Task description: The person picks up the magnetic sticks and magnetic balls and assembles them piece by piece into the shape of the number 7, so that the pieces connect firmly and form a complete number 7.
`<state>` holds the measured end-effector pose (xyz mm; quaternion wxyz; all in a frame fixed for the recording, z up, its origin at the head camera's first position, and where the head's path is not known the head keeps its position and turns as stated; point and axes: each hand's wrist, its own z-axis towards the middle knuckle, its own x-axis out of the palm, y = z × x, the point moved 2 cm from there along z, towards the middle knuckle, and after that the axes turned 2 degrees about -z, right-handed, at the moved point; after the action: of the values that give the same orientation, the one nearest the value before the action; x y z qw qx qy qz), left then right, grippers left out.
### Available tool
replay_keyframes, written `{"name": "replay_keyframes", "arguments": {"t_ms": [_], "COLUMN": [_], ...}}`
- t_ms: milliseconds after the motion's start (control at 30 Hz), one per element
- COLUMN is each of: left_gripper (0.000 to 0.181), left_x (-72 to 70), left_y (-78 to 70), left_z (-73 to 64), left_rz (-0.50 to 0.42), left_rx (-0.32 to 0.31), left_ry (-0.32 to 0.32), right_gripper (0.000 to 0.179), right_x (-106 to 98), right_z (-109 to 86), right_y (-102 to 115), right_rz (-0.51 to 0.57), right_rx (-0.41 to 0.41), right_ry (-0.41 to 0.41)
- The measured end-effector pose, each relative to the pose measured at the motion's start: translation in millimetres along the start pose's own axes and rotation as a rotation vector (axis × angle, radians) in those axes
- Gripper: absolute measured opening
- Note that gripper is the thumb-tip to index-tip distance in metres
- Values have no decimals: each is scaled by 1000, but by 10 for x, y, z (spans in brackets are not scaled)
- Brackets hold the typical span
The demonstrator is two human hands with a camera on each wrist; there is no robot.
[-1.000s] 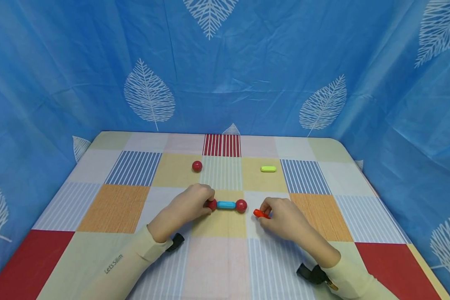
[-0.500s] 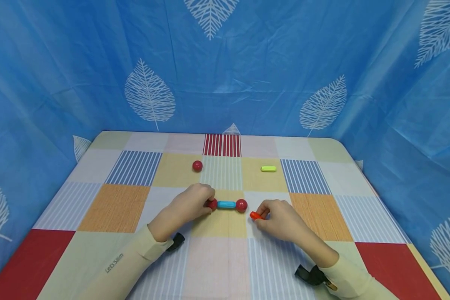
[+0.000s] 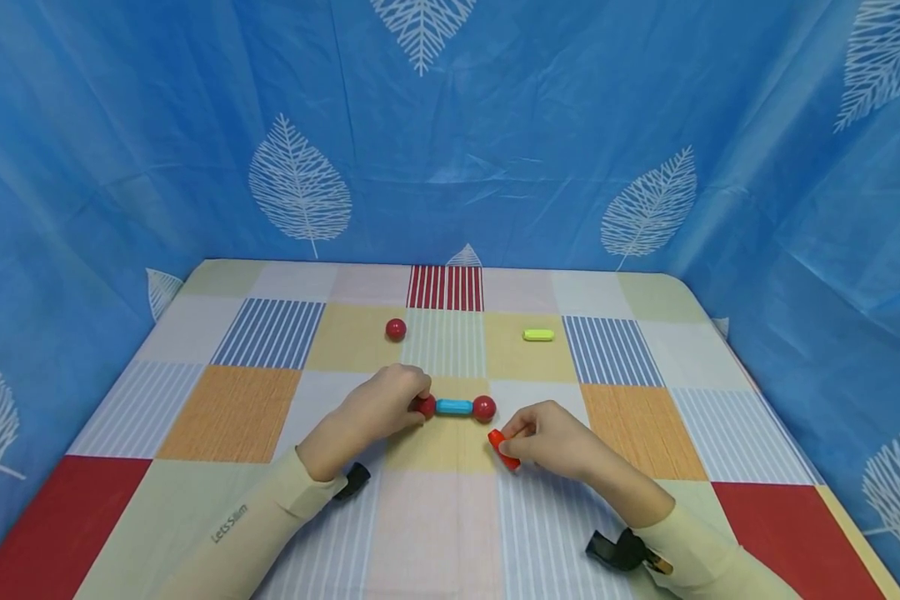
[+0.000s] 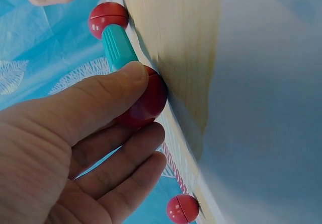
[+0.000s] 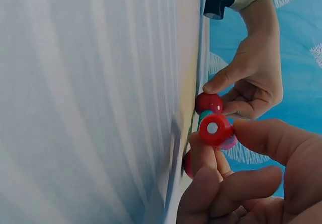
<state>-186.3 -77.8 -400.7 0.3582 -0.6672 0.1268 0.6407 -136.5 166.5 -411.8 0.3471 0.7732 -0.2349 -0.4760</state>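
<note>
Left fingers (image 4: 132, 151) around glossy red ball (image 4: 148, 100), right fingers (image 5: 266, 136) around pale-centred red rod (image 5: 219, 132)

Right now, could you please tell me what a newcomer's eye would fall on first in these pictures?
Probably the blue rod between two red balls, near the middle of the patchwork-covered table; the left grip pinches the left-hand ball. Next, the bright red rod, held slanted by the right grip, just nearer the person. Behind everything, large white leaf prints on the blue curtain would likely catch the eye.
</note>
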Motion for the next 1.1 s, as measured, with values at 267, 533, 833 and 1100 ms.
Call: {"name": "replay_keyframes", "arguments": {"t_ms": [267, 533, 833, 1100], "left_gripper": [27, 28, 30, 31], "left_x": [-8, -24, -30, -24], "left_y": [10, 6, 1, -14], "left_z": [6, 2, 6, -2], "left_rz": [-2, -5, -12, -9], "left_rx": [-16, -8, 4, 23], "left_ry": [6, -3, -9, -11], "right_gripper": [11, 16, 18, 19], "right_x": [43, 115, 207, 244], "right_z": [45, 87, 105, 162], "right_y": [-17, -51, -57, -75], "right_rz": [201, 402, 551, 644], "right_rx": [25, 51, 115, 192], "right_ry": [122, 202, 221, 221]}}
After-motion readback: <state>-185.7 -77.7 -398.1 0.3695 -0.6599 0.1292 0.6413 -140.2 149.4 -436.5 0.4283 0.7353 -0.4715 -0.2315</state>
